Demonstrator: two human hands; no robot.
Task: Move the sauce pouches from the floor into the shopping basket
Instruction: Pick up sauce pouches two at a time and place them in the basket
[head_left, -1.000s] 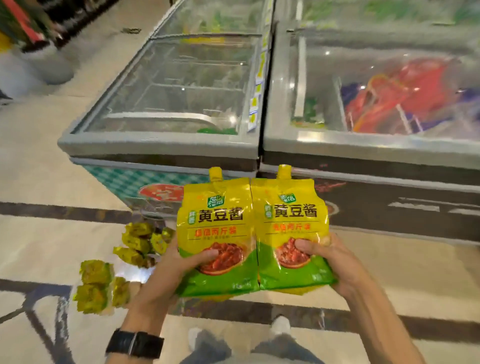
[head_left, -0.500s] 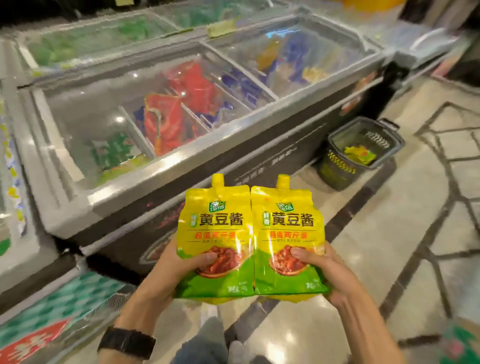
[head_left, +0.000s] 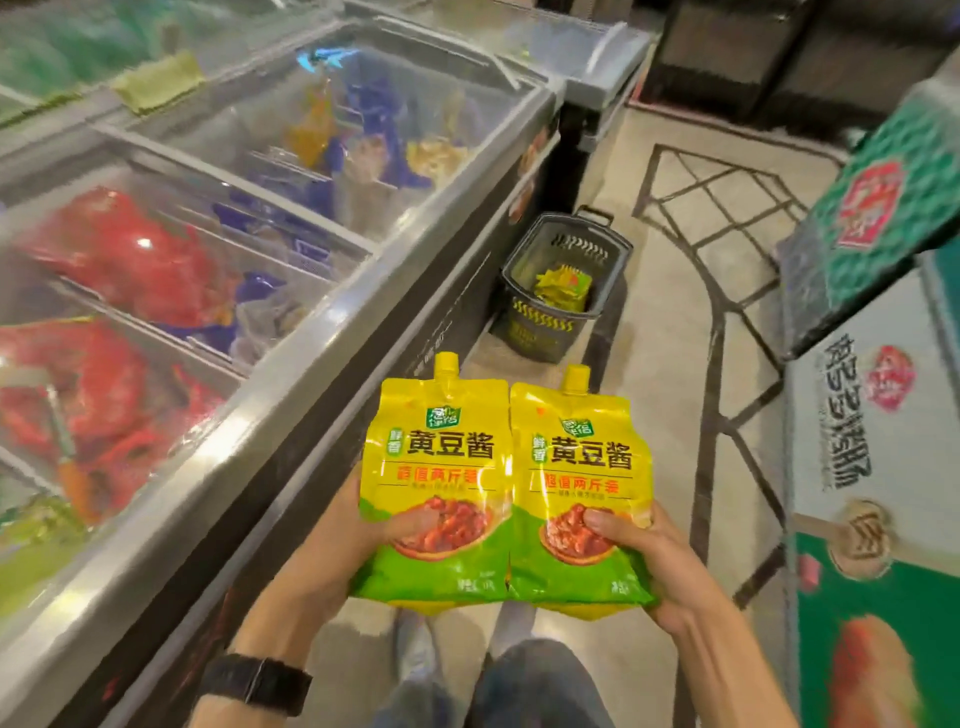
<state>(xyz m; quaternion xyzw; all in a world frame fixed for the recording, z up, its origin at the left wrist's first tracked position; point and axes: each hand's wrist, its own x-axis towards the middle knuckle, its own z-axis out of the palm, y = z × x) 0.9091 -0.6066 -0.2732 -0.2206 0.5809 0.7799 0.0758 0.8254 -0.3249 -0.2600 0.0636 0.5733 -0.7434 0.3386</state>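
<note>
I hold two yellow-and-green sauce pouches upright side by side in front of me. My left hand (head_left: 363, 535) grips the left pouch (head_left: 439, 467) at its lower part, thumb on the front. My right hand (head_left: 649, 556) grips the right pouch (head_left: 579, 478) the same way. Ahead on the floor stands the dark shopping basket (head_left: 550, 322), beside the freezer's end, with yellow pouches (head_left: 563, 288) inside it. The basket is well beyond my hands.
A long chest freezer (head_left: 291, 364) with glass lids runs along my left. Stacked printed cartons (head_left: 872, 415) stand close on my right. A patterned tile aisle (head_left: 670, 364) runs between them to the basket. My legs and shoes show below the pouches.
My view has swung right along the freezer, away from the pouches on the floor. The basket has come nearer and more central. Both hands keep the same grip.
</note>
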